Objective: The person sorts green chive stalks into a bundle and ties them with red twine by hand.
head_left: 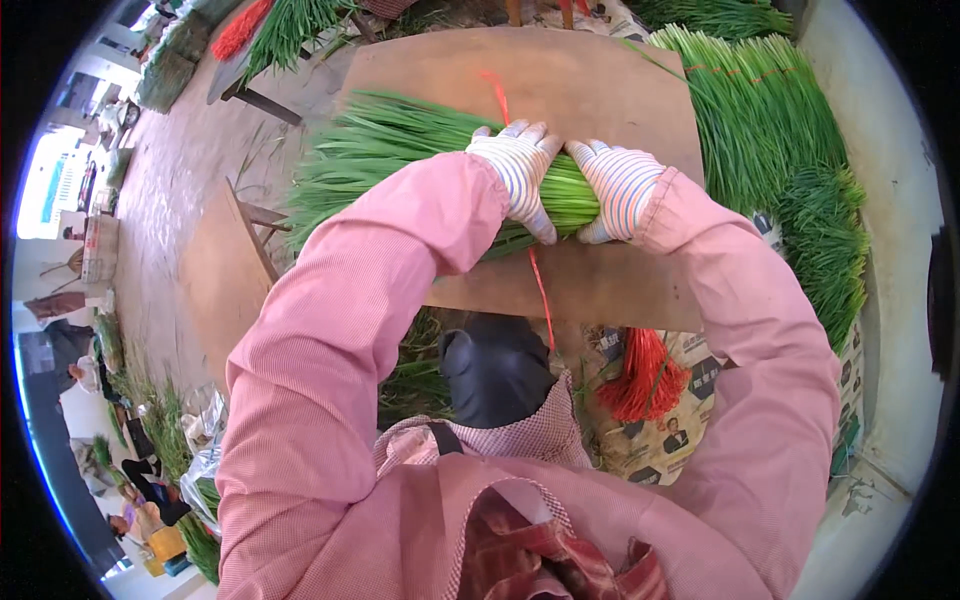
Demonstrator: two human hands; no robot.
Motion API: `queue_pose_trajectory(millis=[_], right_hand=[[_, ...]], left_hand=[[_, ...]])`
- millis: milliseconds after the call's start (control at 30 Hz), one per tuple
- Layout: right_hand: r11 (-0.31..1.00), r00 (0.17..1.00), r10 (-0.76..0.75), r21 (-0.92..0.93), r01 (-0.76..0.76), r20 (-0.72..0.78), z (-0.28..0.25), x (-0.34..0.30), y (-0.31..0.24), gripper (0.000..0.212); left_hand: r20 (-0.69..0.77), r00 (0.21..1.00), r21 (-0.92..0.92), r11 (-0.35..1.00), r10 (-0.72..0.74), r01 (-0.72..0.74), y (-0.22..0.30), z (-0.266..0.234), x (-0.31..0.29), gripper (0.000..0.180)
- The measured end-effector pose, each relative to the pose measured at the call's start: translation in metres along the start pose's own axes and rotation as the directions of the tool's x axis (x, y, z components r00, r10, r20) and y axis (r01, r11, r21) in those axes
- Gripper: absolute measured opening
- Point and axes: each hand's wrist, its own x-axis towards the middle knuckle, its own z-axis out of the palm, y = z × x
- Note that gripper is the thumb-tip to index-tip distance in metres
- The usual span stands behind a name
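Note:
A thick bundle of garlic chives (400, 135) lies across the brown wooden board (600, 75), its leafy tips fanned to the left and its pale stalk ends to the right. My left hand (520, 170), in a striped glove, grips the bundle from above, with thumb and fingers on opposite sides. Gloved the same way, my right hand (615, 185) closes around the stalk ends. A red tie string (541, 290) passes beneath the bundle. One end shows beyond it, and the other hangs over the board's near edge.
Tied garlic chives (760, 110) are stacked along the right wall. A bunch of red strings (645, 385) hangs below the board's near edge, above printed paper (680, 435). Another wooden board (225, 270) stands at left, and people sit farther off at the left rim.

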Motion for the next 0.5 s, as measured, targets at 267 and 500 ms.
queue_pose_trajectory(millis=[267,500], right_hand=[[0.977,0.958,-0.14,0.192,0.092,0.252,-0.021,0.041,0.047,0.073],[0.956,0.956,0.292,-0.044,-0.291,0.023,-0.002,0.181,0.009,0.065]], left_hand=[[0.177,0.984,-0.094,0.995,-0.006,0.023,-0.003,-0.016,0.013,0.093],[0.064,0.994,-0.079,0.992,-0.092,0.097,-0.009,0.003,-0.003,0.091]])
